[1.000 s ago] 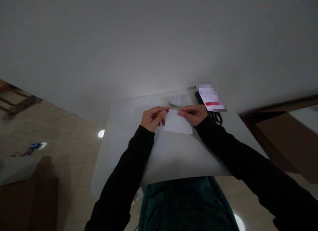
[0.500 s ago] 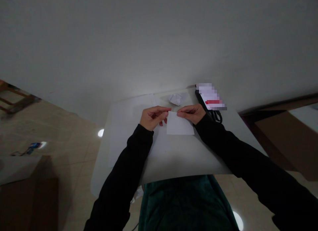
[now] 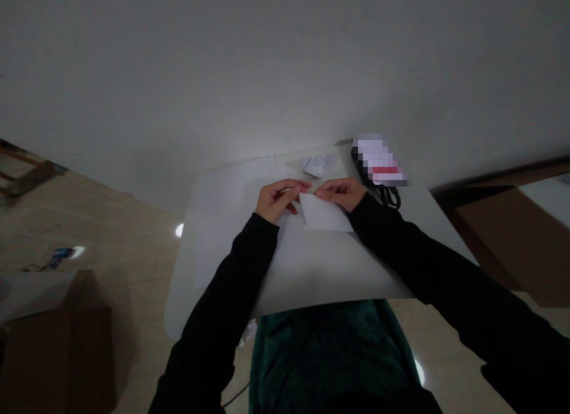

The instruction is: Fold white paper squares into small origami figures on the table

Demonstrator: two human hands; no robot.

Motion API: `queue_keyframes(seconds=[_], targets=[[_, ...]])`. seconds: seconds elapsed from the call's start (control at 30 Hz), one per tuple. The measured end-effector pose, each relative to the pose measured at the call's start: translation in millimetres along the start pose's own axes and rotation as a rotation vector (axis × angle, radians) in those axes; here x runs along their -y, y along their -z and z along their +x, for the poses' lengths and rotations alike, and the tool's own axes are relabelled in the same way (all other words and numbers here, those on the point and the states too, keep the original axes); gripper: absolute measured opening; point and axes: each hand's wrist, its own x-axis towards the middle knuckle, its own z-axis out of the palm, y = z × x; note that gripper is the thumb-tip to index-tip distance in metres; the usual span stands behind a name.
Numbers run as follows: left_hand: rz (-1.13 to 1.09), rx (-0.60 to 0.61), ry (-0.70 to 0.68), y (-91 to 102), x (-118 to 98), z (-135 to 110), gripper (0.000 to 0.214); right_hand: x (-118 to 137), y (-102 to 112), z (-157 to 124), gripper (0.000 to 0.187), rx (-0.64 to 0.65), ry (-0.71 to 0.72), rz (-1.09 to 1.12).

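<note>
A small folded piece of white paper (image 3: 326, 215) is between my hands, over the middle of the white table (image 3: 333, 271). My right hand (image 3: 344, 193) pinches its top edge between thumb and fingers. At the upper left corner, my left hand (image 3: 276, 201) has thumb and forefinger closed on the paper, with the other fingers loosely curled. Just beyond my fingertips lies a folded white paper shape (image 3: 314, 166). Larger white sheets (image 3: 227, 212) lie flat on the table to the left, partly under my left hand.
A phone with a blurred screen (image 3: 378, 158) rests at the back right, a black strap (image 3: 392, 197) beside it. A grey wall (image 3: 267, 75) rises behind the table. Cardboard boxes (image 3: 57, 354) stand at lower left, and another brown box (image 3: 512, 236) is at right.
The small paper has shifted slightly and tilted, its left edge now slanting and its lower right corner reaching my right sleeve. Both hands remain at its top edge. The whole view has moved slightly.
</note>
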Motion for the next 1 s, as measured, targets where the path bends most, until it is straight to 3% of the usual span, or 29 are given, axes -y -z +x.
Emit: queue_keyframes(seconds=[0.1, 0.3, 0.47, 1.0], targets=[[-0.002, -0.011, -0.014, -2.0, 1, 0, 0.023, -3, 1, 2, 0.031, -0.018, -0.016, -0.004], [-0.066, 0.158, 0.024, -2.4, 5, 0, 0.035, -4, 3, 4, 0.03, -0.047, -0.024, 0.071], [-0.054, 0.208, -0.003, -1.8, 7, 0, 0.037, -3, 0, 3, 0.032, -0.034, -0.033, 0.071], [-0.057, 0.148, 0.019, 2.7, 11, 1, 0.037, -2, -2, 3, 0.032, -0.078, -0.032, 0.087]])
